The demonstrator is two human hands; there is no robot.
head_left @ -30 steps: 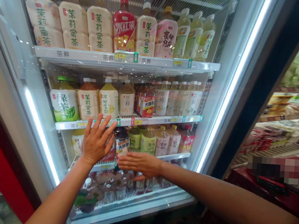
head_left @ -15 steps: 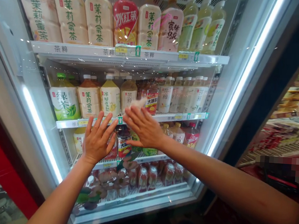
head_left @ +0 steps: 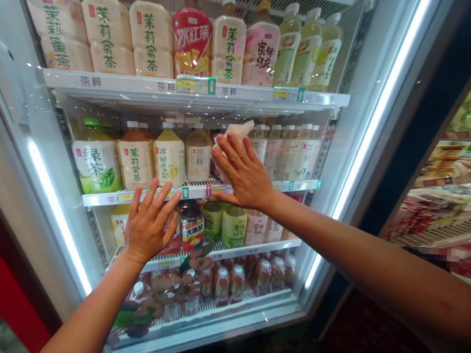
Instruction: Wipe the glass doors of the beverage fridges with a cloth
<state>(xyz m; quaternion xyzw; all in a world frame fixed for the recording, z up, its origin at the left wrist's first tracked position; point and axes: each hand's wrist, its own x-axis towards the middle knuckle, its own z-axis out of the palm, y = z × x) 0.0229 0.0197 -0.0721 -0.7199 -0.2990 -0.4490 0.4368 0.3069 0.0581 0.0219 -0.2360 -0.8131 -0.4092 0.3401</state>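
My right hand (head_left: 243,171) lies flat on the glass door (head_left: 143,107) of a drinks cooler, fingers stretched and close together. A white tissue (head_left: 242,128) is held under its fingers against the glass; one corner sticks out above the fingertips. To the left and lower, my left hand (head_left: 150,227) rests on the same glass with its fingers spread and nothing in it. Behind the glass, bottled drinks stand in rows, among them a green tea bottle (head_left: 96,158) and a red-labelled tea bottle (head_left: 191,39).
Shelf edges with price tags, such as the upper shelf (head_left: 124,84), run across the cooler. A bright light strip (head_left: 379,119) lines the right side. A leaf-and-petal decal (head_left: 151,308) shows low on the glass. Stocked store shelves (head_left: 440,185) stand at the right.
My right hand has slid right and slightly up over the glass, taking the tissue along. The left hand stays on the glass; the view has shifted slightly.
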